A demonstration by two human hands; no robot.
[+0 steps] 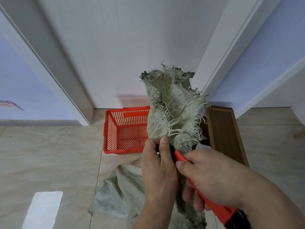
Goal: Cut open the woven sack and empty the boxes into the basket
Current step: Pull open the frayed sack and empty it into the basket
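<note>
- ok so we're pretty early in this one by the look of it. The woven sack [173, 103] is held up by its gathered neck, frayed top flopping above, and the rest trails down onto the tile floor [49, 154].
- the red basket [112, 129] sits on the floor just behind the sack, near the white door [115, 47], and I can't see a single box in it. No boxes visible anywhere actually, so presumably they're inside the sack.
- left hand [158, 164] is curled round the bunched neck, thumb pressed up against the fabric, holding it tight.
- right hand [209, 180] is wrapped round an orange utility knife [203, 192], fingers closed on the handle, front end pushed right in against the neck just beside the left thumb. Blade itself is hidden, can't tell if it's biting yet.
- so my read: the cut is on but not finished, and the whole emptying part is left to do.
- a brown wooden panel [222, 133] lies on the floor right of the sack.
</note>
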